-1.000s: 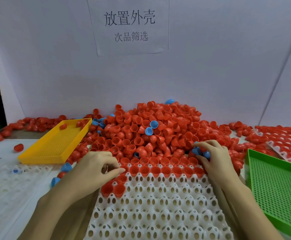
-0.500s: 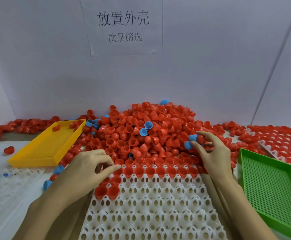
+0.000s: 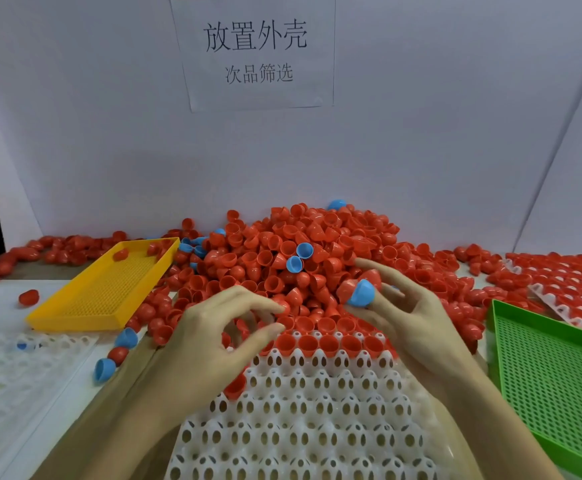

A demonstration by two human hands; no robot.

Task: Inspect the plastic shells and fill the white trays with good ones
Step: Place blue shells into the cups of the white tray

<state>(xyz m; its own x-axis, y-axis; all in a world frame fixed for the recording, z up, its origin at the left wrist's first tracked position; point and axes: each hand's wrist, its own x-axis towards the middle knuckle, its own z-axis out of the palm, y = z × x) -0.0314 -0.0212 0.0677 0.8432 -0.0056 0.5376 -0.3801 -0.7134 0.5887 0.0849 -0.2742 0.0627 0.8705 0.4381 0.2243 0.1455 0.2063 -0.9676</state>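
Note:
A big heap of red plastic shells with a few blue ones fills the middle of the table. In front of it lies the white tray, its far row holding red shells. My right hand is lifted over the heap's near edge and holds a blue shell and a red shell in its fingers. My left hand hovers over the tray's far left corner, fingers loosely curled with nothing visible in them. It partly hides a red shell in the tray.
A yellow mesh tray at the left holds a few red shells. A green mesh tray lies at the right. Another white tray filled with red shells sits at the far right. A further white tray lies at the near left, loose blue shells beside it.
My right hand has lifted shells out of the heap and turned palm-up, the blue shell now at its fingertips. My left hand has opened its fingers a little above the tray corner.

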